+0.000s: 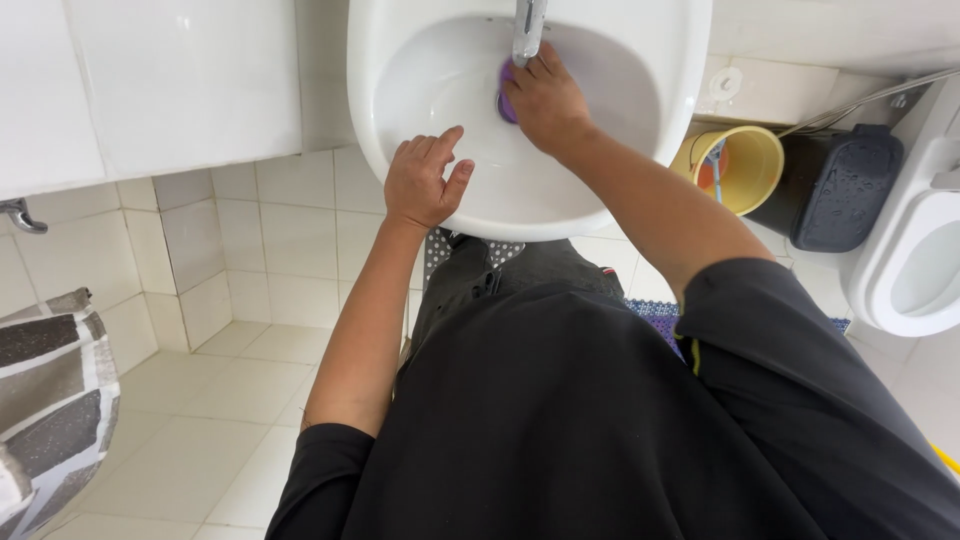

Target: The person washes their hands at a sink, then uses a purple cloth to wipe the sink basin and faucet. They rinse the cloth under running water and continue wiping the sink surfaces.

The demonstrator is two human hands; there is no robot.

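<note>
**A:** What was the right hand doing at that moment?

**B:** It was pressed flat on a purple scrubber against the inside wall of the white sink, just below the metal tap. Fingers together, bearing down on the pad rather than curled round it.

**A:** And the left hand?

**B:** It rested on the sink's near rim, fingers loosely apart, gripping nothing. It looked like a brace.

**A:** So which step would you call it?

**B:** Scrubbing the bowl, I'd judge, somewhere in the middle. The part of the basin nearer the rim looked untouched, though wetness was hard to tell. The next move would seem to call for sweeping the pad down and round the bowl while the left hand steadied the body.

**A:** Anything in the way?

**B:** The tap hung right above the knuckles, so lifting the hand there risked a knock. Otherwise the basin held nothing else.

**A:** Around the sink?

**B:** To its right, a yellow bucket on the floor, then a dark plastic container, then a white toilet. Below it, white floor tiles; far to its left, a grey patterned cloth.
</note>
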